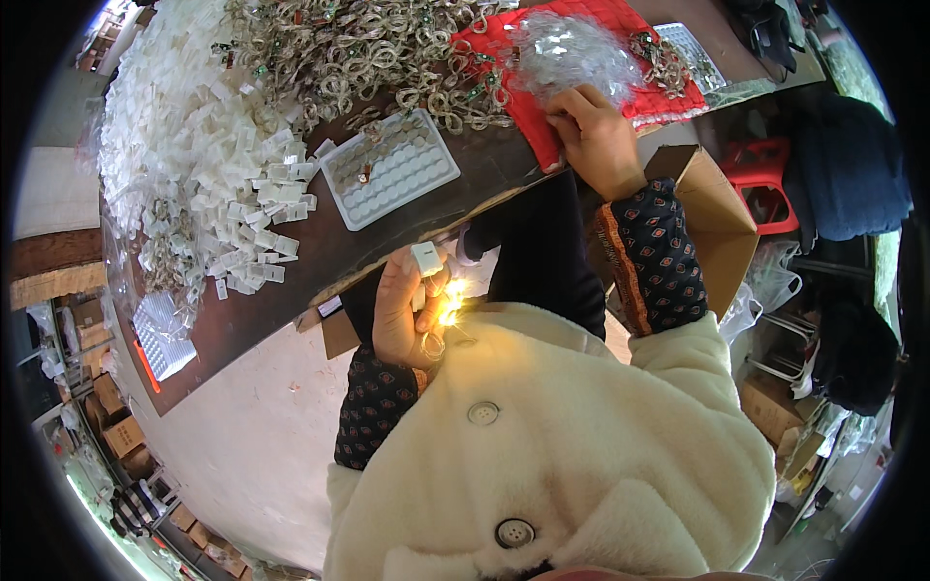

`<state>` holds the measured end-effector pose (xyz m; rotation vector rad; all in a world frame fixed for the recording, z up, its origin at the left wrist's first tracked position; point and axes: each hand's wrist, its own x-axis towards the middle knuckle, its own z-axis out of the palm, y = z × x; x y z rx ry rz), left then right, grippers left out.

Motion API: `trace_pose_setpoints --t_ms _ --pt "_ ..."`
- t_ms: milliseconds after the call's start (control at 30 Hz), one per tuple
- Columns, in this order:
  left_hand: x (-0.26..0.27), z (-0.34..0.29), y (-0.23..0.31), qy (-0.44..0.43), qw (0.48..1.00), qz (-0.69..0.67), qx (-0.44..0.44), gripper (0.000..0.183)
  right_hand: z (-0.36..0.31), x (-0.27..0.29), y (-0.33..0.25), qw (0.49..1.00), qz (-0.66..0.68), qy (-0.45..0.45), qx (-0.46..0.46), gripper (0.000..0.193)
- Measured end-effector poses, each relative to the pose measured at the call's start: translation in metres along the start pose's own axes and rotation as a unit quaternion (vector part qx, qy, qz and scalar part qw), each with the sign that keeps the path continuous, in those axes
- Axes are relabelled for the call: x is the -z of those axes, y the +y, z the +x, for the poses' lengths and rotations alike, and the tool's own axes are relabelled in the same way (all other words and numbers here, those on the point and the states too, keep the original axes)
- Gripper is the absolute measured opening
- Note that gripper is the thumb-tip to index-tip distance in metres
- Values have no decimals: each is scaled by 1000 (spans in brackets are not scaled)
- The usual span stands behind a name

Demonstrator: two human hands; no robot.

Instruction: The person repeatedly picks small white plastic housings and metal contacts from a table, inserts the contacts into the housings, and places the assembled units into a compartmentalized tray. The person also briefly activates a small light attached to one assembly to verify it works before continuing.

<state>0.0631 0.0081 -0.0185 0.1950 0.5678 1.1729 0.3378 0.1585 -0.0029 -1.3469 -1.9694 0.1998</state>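
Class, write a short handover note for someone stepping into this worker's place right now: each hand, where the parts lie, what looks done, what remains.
Left hand: held close to the body, gripping a small white box piece and a lit string of tiny lights.
Right hand: stretched to the red cloth, fingers in the clear plastic bag heap; what it grips is unclear.
Parts: white box pieces heaped at table left; coiled light strings piled at the far edge; white moulded tray in the middle, nearly empty.
Done: one string lights up.
Left: large piles remain unsorted on the table.
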Motion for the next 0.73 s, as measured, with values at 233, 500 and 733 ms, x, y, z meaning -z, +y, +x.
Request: trace_pose_setpoints --t_ms 233,500,733 --pt "-3 -3 1 24 1000 9 -13 30 1 1 0 979 179 40 -89 14" --pt "-12 -9 5 -9 998 22 -50 23 6 12 -29 962 227 14 -154 10" --pt "-18 -19 6 20 996 36 -73 22 -37 -1 -147 902 410 -130 -22 5"
